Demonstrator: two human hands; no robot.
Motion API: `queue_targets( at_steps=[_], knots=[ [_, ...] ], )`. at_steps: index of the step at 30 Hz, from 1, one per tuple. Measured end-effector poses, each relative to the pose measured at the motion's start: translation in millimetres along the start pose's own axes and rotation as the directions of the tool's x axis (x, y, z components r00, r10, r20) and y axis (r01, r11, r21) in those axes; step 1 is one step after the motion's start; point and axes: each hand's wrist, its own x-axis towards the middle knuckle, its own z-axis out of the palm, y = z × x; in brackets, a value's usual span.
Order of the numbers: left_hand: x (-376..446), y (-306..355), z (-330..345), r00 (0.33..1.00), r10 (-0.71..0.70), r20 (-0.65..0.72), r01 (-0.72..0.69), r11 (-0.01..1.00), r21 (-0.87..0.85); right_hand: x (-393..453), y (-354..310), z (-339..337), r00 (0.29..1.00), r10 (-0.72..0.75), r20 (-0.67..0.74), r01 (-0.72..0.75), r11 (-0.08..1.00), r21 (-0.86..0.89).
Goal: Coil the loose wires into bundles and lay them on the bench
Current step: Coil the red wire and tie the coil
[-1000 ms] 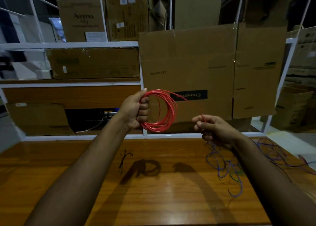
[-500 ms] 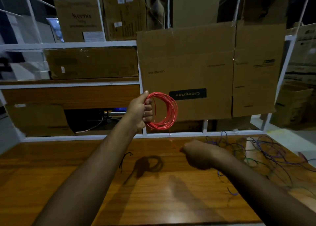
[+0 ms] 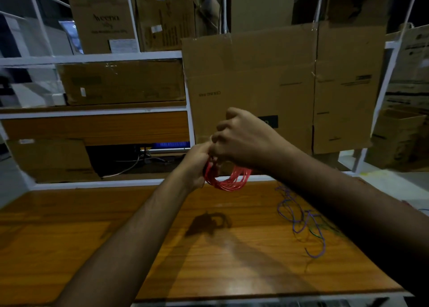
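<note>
Your left hand [image 3: 197,165] holds the red wire coil [image 3: 228,177] up in the air above the far half of the counter [image 3: 139,248], its fingers curled round the coil's left side in a closed grip. Your right hand [image 3: 243,139] has its fingers bent over the top of the coil, right against your left hand; it covers the upper part of the loops, and the blur there means you cannot tell whether that grip pinches a strand or only rests on the bundle. The lower arc of the coil hangs free below both hands, clear of the wood, and its shadow falls on the counter nearer to you. To your right, a tangle of loose wires [image 3: 301,220], purple with some green, lies spread on the counter and runs under your right forearm. Behind the counter stands a white metal rack [image 3: 189,120], with a flattened cardboard box [image 3: 278,74] leaning against it.
</note>
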Motion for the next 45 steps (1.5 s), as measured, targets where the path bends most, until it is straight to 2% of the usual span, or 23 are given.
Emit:
queue_targets(
  at_steps=[3,9,12,15,18,20,22,24,26,29,33,38,41,43,45],
  knots=[
    [-6,4,2,0.999,-0.032,0.005,0.033,0.997,-0.070,4,11,10,0.998,0.066,-0.013,-0.066,0.997,-0.044],
    [-7,3,3,0.975,-0.186,0.121,0.207,0.959,-0.196,3,16,30,0.987,0.140,-0.084,-0.136,0.990,0.046],
    [-10,2,4,0.955,-0.231,0.183,0.261,0.952,-0.158,-6,26,37,0.977,0.197,-0.083,-0.158,0.927,0.341],
    [-14,1,4,0.917,-0.285,0.280,0.323,0.941,-0.102,-15,32,51,0.971,0.238,-0.030,-0.171,0.775,0.608],
    [-17,2,7,0.878,-0.311,0.363,0.350,0.935,-0.046,-28,19,73,0.966,0.257,0.035,-0.199,0.650,0.733],
    [-18,1,10,0.854,-0.336,0.396,0.350,0.936,0.039,-40,5,85,0.954,0.277,0.116,-0.266,0.603,0.752],
    [-18,-5,14,0.837,-0.380,0.394,0.357,0.924,0.133,-55,-7,91,0.942,0.304,0.140,-0.316,0.665,0.677],
    [-17,-14,20,0.828,-0.421,0.371,0.381,0.907,0.178,-70,-16,93,0.945,0.318,0.081,-0.305,0.761,0.573],
    [-16,-22,26,0.832,-0.430,0.350,0.392,0.903,0.176,-79,-23,95,0.950,0.312,0.017,-0.266,0.779,0.567],
    [-12,-27,37,0.841,-0.427,0.332,0.395,0.904,0.160,-92,-27,101,0.941,0.338,0.027,-0.249,0.634,0.732],
    [-6,-30,53,0.817,-0.445,0.366,0.401,0.895,0.194,-113,-30,115,0.914,0.399,0.070,-0.264,0.458,0.849],
    [2,-37,76,0.805,-0.469,0.364,0.425,0.883,0.198,-129,-52,138,0.802,0.566,0.191,-0.327,0.148,0.933],
    [5,-45,87,0.825,-0.469,0.316,0.434,0.883,0.179,-146,-70,151,0.775,0.596,0.209,-0.233,-0.038,0.972],
    [6,-48,91,0.851,-0.456,0.261,0.425,0.889,0.168,-153,-78,155,0.745,0.633,0.209,-0.243,-0.035,0.969],
    [7,-52,96,0.868,-0.442,0.226,0.415,0.896,0.160,-157,-78,152,0.732,0.648,0.209,-0.316,0.052,0.947]
  ],
)
